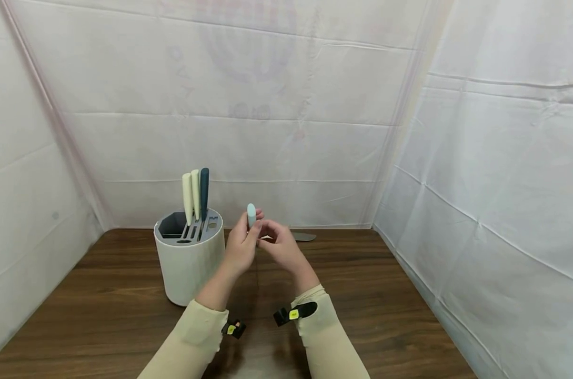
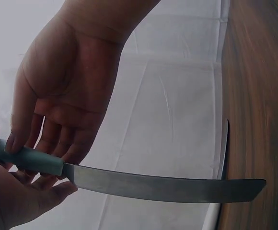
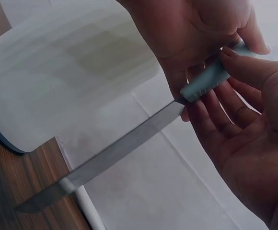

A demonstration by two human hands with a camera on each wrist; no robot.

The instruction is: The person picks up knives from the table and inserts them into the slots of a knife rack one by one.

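Both hands are meeting above the wooden counter point(image 1: 362, 295), just right of the white knife block point(image 1: 189, 263), and both are holding one knife point(image 2: 129, 182) by its pale blue-green handle point(image 1: 251, 215). The left hand point(image 1: 242, 243) is curling its fingers point(image 2: 48, 139) round the handle, while the right hand point(image 1: 280, 245) is pinching it with thumb and fingertips point(image 3: 235, 57), its palm staying fairly open. The blade point(image 3: 115, 153) is pointing away from the person, its tip hanging low over the counter near the back cloth wall point(image 1: 286, 105). Judging from this, the handover is going best if one hand is gripping firmly before the other loosens, fingers staying behind the blade's heel. Three handles point(image 1: 195, 193) are already standing in the block's slots.
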